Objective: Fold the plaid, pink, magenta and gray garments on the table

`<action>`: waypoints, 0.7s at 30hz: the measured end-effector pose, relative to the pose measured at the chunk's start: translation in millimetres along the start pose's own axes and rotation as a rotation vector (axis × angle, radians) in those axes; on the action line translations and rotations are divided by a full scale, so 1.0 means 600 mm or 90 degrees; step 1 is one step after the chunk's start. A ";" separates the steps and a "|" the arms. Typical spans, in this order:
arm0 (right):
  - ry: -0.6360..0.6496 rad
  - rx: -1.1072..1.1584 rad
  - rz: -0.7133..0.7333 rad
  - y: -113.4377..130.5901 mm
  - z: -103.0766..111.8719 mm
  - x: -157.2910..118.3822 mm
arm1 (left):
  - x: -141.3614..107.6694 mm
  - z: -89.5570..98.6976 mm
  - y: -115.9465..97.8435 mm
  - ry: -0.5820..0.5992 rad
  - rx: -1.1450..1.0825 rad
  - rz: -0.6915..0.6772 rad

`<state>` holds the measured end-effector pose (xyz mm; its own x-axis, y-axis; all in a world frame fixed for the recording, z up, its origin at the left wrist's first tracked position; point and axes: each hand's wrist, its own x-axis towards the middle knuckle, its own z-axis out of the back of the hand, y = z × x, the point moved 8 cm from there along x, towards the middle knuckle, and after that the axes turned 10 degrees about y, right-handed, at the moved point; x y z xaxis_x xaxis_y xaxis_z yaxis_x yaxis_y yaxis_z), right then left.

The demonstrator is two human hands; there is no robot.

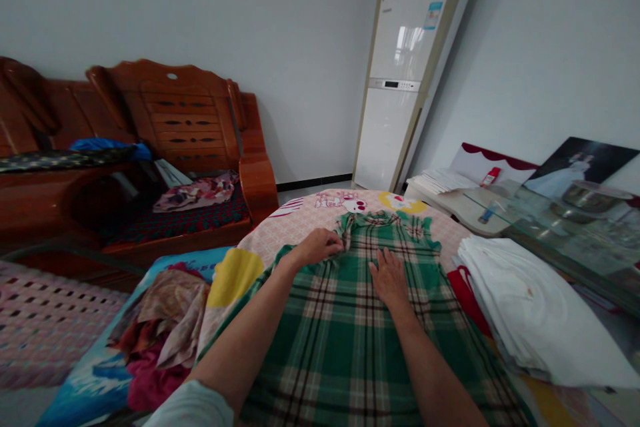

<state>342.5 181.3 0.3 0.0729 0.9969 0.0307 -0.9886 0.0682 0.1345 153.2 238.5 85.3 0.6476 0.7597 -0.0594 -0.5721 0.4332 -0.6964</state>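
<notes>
A green plaid garment (345,320) with white and dark stripes lies spread over a round table with a pink patterned cover (270,233). Its ruffled edge is at the far side. My left hand (319,247) is at the upper left of the garment, fingers curled together on a bunched bit of its cloth. Flat on the plaid cloth near the middle rests my right hand (389,275), its fingers apart and holding nothing.
Folded white cloth (535,307) lies at the table's right, beside a red piece (465,293). Crumpled clothes (170,320) sit at the left on a blue surface. Beyond are a wooden chair (185,120), a white standing unit (395,80) and a glass shelf (540,233).
</notes>
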 end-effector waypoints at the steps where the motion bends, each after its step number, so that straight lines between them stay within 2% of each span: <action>1: 0.000 0.002 0.001 0.000 0.001 0.000 | -0.001 -0.024 -0.010 0.075 -0.056 -0.026; 2: -0.001 0.003 0.001 0.000 0.002 -0.001 | -0.001 -0.037 -0.014 0.108 -0.102 -0.040; 3: -0.003 0.003 0.001 0.001 0.002 -0.001 | 0.001 -0.039 -0.011 0.094 -0.131 -0.036; 4: -0.004 0.001 0.002 0.001 0.003 -0.002 | 0.003 -0.030 0.000 0.034 -0.141 -0.015; 7: -0.004 -0.006 0.002 0.002 0.005 -0.002 | -0.002 0.022 0.051 -0.223 -0.075 0.118; 9: -0.004 -0.005 -0.001 0.001 0.004 -0.003 | -0.004 0.042 0.068 -0.308 0.010 0.179; 11: -0.006 0.000 -0.002 0.001 0.004 -0.004 | 0.005 0.039 0.069 -0.302 0.094 0.195; 16: -0.018 0.002 0.002 0.000 0.005 -0.004 | 0.039 -0.011 0.056 -0.185 0.220 0.215; 18: -0.016 -0.003 0.002 0.000 0.005 -0.004 | 0.042 -0.002 0.049 -0.220 0.240 0.231; 21: -0.013 -0.009 0.002 0.001 0.005 -0.003 | 0.034 0.052 0.042 -0.334 0.241 0.274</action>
<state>342.0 179.5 3.1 0.0731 0.9960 0.0518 -0.9906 0.0664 0.1199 136.3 280.2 89.0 0.0605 0.9878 0.1438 -0.9134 0.1129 -0.3910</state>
